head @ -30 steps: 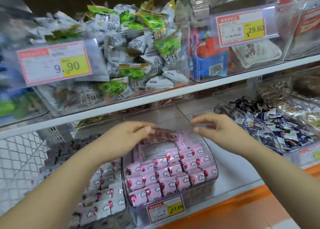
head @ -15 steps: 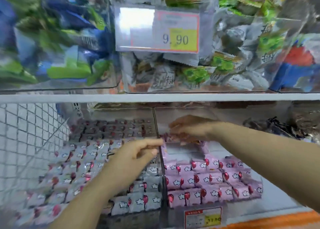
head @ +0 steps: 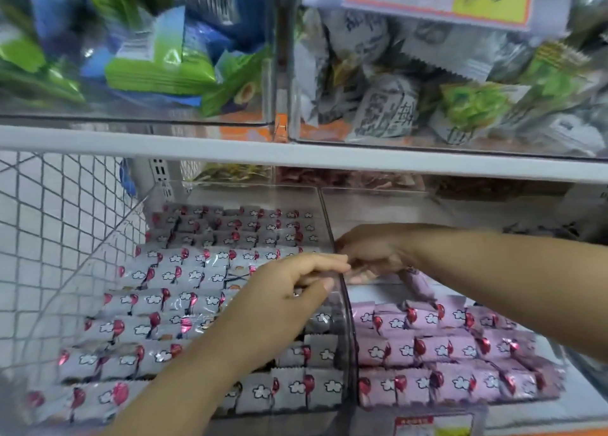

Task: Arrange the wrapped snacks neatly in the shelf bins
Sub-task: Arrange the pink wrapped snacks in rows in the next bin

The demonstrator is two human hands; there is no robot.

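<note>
Pink snacks lay rowed in the right bin, grey snacks in the left. Over the last second the left hand had shifted from the pink bin's rear to the divider, fingers loosely straight and seemingly empty. The right hand stayed at the back, curled over pink packs; I could not tell whether it gripped any. That back row looked unfinished.
</note>
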